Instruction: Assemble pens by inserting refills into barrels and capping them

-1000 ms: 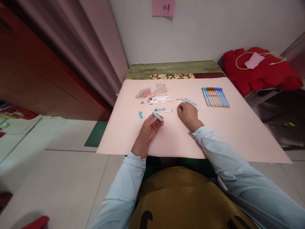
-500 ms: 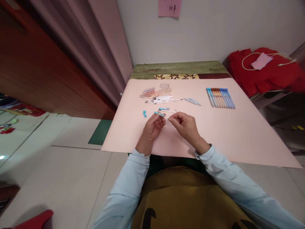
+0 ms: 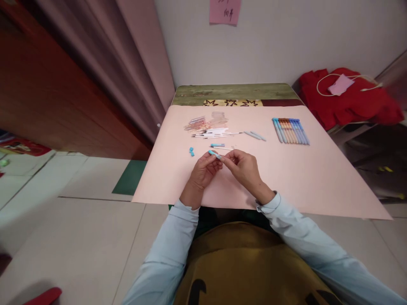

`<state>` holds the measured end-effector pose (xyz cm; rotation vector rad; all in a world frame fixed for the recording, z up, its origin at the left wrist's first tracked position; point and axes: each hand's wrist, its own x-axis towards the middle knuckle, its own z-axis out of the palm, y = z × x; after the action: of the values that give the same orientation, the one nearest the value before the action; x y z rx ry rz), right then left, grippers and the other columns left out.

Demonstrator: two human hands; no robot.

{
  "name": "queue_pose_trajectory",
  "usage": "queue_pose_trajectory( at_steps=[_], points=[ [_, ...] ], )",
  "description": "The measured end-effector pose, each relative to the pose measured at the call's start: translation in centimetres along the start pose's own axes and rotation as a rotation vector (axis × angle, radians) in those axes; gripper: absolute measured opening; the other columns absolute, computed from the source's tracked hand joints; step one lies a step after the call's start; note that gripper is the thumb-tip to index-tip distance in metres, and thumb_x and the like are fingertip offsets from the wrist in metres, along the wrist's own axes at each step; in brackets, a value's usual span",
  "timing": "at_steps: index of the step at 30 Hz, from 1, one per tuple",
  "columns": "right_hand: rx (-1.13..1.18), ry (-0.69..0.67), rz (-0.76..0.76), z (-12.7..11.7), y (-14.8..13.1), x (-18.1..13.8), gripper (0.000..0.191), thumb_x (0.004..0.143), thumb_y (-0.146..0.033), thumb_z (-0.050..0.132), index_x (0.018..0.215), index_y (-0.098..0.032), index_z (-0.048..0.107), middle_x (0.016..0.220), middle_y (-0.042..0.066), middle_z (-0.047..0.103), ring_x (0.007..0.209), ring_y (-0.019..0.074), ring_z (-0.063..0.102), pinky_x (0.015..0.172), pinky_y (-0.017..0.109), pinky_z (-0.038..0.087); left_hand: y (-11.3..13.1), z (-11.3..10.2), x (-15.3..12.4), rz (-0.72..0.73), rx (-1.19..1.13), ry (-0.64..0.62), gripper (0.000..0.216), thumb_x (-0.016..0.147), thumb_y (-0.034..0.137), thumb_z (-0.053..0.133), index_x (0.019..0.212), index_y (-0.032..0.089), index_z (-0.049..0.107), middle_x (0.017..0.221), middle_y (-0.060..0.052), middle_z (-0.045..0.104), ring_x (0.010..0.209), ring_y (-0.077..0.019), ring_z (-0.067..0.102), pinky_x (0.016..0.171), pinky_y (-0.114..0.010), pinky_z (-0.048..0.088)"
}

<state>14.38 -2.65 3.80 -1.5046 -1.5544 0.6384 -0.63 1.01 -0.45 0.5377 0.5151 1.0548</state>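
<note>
Between the thumb and fingers of my left hand [image 3: 204, 170] is a short light-blue pen barrel [image 3: 215, 153], slanting down to the right. My right hand [image 3: 244, 169] is closed in a pinch at the barrel's right end; whatever its fingertips hold is too small to make out. Just beyond the hands, another blue pen barrel [image 3: 217, 145] and a thin white refill [image 3: 222, 148] lie on the pink sheet. A few small blue pieces [image 3: 191, 151] rest left of my left hand.
Farther back lie a pile of white refills [image 3: 213, 133], clear and brownish pen parts [image 3: 199, 123] and a couple of pale grey-blue barrels [image 3: 254, 135]. Several assembled pens [image 3: 290, 131] form a row at the right. The pink sheet [image 3: 305, 182] covers the table; red cloth [image 3: 337, 101] sits beyond.
My right hand has moved left, its fingertips now meeting the blue barrel's end. My left hand has turned the barrel slightly. The whole view has shifted a little.
</note>
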Motion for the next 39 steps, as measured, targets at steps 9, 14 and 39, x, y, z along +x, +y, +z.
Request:
queue_pose_trajectory(
  at_steps=[9, 14, 39],
  points=[
    [-0.036, 0.186, 0.098, -4.3, 2.9, 3.3, 0.030, 0.083, -0.049, 0.066, 0.079, -0.019, 0.070, 0.072, 0.001, 0.069, 0.062, 0.0162, 0.060, 0.061, 0.027, 0.043, 0.9, 0.0, 0.6, 0.076, -0.319, 0.233, 0.022, 0.099, 0.017, 0.049, 0.087, 0.013, 0.067, 0.084, -0.004, 0.072, 0.064, -0.0063, 0.063, 0.061, -0.017, 0.053],
    [-0.338, 0.139, 0.089, -5.0, 5.9, 4.5, 0.016, 0.081, -0.035, 0.066, 0.081, -0.021, 0.075, 0.075, 0.002, 0.071, 0.067, 0.0194, 0.062, 0.065, 0.031, 0.042, 0.4, -0.3, 0.8, 0.058, -0.265, 0.202, 0.018, 0.096, 0.018, 0.053, 0.087, 0.014, 0.068, 0.086, -0.005, 0.073, 0.064, -0.0073, 0.063, 0.060, -0.019, 0.053],
    [-0.423, -0.076, -0.023, -1.7, 8.0, 6.2, 0.016, 0.085, -0.030, 0.064, 0.098, -0.024, 0.072, 0.094, 0.002, 0.071, 0.083, 0.0187, 0.064, 0.072, 0.030, 0.042, 0.6, -0.2, 0.7, 0.055, -0.195, 0.176, 0.011, 0.091, 0.017, 0.059, 0.088, 0.013, 0.069, 0.085, -0.004, 0.071, 0.063, -0.0088, 0.061, 0.063, -0.023, 0.054]
  ],
)
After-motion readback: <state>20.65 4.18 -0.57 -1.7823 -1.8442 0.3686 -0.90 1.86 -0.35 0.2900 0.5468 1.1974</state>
